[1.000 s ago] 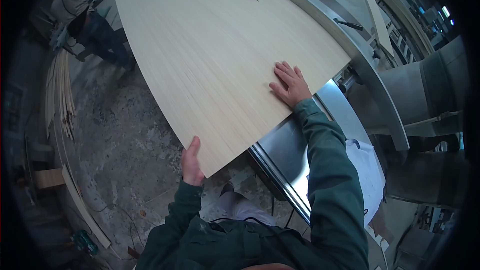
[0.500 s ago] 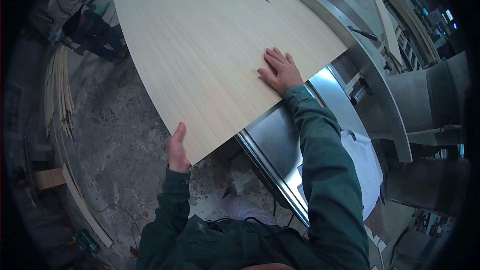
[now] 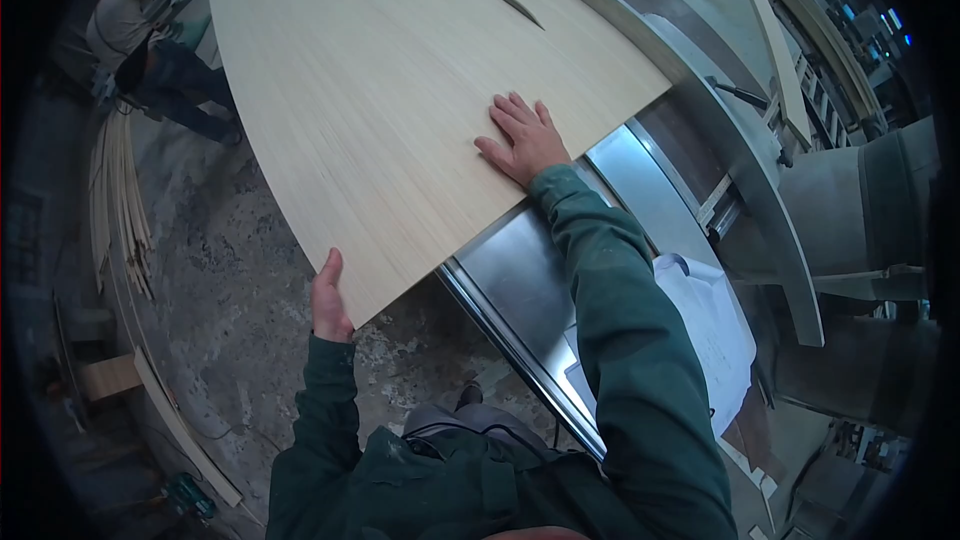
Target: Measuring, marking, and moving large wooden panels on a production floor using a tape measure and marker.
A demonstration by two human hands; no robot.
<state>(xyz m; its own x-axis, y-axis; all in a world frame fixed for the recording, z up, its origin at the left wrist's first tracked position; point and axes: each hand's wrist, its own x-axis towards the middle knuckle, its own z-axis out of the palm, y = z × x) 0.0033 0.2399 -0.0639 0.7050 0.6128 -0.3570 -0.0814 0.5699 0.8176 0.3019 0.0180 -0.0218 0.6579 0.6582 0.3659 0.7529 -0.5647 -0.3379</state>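
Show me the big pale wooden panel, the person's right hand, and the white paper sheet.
Large pale wooden panel (image 3: 400,90): head view, middle of its top face.
Right hand (image 3: 525,140): head view, back of hand.
White paper sheet (image 3: 710,330): head view, its centre.

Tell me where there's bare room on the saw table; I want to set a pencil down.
Bare steel shows on the saw table between the panel edge and the paper sheet, beside the right hand. The panel covers the rest; the left hand grips its overhanging corner. By the fence it is crowded.
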